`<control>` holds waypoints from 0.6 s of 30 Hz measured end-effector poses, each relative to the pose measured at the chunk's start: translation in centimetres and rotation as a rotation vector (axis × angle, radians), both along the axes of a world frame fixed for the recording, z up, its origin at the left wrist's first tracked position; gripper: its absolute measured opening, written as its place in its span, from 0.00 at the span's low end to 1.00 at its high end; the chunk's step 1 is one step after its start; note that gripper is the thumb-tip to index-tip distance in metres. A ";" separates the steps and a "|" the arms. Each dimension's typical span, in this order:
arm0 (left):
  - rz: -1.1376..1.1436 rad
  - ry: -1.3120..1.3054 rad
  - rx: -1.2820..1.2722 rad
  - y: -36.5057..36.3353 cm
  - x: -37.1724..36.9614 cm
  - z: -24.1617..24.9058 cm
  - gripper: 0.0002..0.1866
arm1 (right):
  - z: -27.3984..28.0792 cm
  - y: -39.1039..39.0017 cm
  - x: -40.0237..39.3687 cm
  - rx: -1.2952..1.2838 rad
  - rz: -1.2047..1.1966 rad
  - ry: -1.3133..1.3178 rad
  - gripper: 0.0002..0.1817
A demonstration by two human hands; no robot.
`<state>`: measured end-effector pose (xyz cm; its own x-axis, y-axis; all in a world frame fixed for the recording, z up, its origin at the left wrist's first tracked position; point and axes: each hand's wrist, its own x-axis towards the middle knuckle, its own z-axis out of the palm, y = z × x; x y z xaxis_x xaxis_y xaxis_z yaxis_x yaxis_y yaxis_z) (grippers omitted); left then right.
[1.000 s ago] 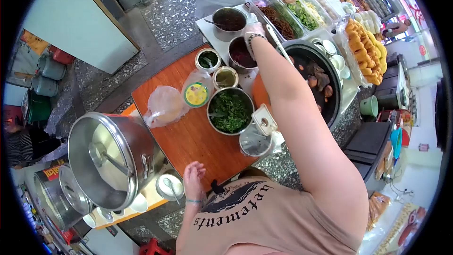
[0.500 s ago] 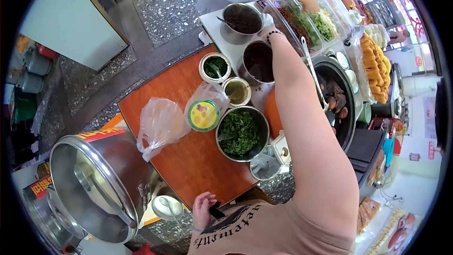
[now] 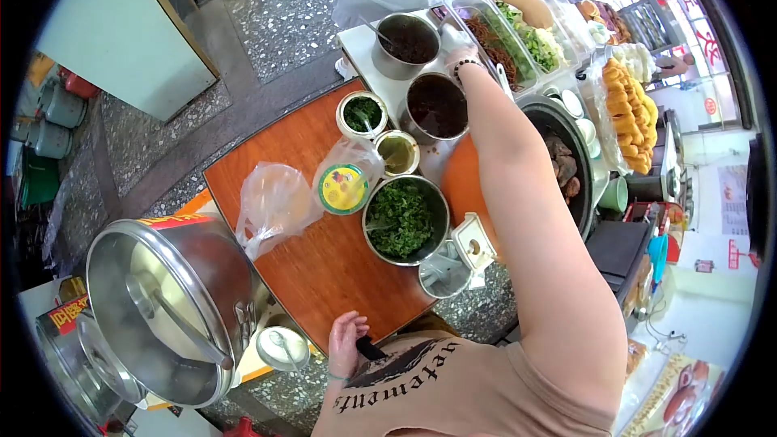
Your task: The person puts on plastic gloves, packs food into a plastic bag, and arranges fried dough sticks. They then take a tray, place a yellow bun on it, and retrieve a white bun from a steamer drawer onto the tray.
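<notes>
My right arm stretches forward over the counter. My right hand (image 3: 462,53), with dark beads at its wrist, is between the steel pots of dark sauce (image 3: 438,107) and dark paste (image 3: 407,46) and a clear tray of brown shreds (image 3: 487,39). Its fingers are hidden or too small to make out. Close to my body, my left hand (image 3: 346,338) hovers by the front edge of the wooden table (image 3: 324,291), fingers loosely bent and nothing visible in them. A steel bowl of chopped greens (image 3: 402,220) sits on the table, near a plastic bag (image 3: 275,204) and a tub with a yellow label (image 3: 343,188).
A large steel pot with a ladle (image 3: 162,307) stands at left, beside a small white bowl (image 3: 282,348). A black pot (image 3: 558,146) is right of my arm, before fried dough sticks (image 3: 627,113). Across the counter, a co-worker's hand (image 3: 536,14) reaches into the vegetable trays.
The view has shifted slightly, and my right arm now covers more of the black pot and its ladle handle. My left hand stays by the table edge. The co-worker's hand remains over the vegetables.
</notes>
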<state>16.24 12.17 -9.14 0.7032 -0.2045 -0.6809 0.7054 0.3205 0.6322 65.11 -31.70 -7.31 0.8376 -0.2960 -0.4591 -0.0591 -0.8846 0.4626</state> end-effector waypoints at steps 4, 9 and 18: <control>-0.001 -0.047 -0.001 -0.3 -0.1 0.2 0.14 | 3.5 0.5 -1.8 0.073 -0.149 -0.057 0.24; -0.002 -0.035 0.001 -0.2 -0.8 0.5 0.14 | 6.8 5.3 -6.0 0.487 -0.480 -0.808 0.23; 0.011 -0.083 -0.012 -0.7 0.0 3.2 0.14 | 8.3 10.9 -7.8 0.196 0.095 -1.039 0.25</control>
<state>16.20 11.46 -5.98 0.7592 -0.2040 -0.6181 0.6473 0.3357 0.6843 57.33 -20.77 0.98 0.8621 -0.2069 0.4626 -0.2697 -0.9601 0.0732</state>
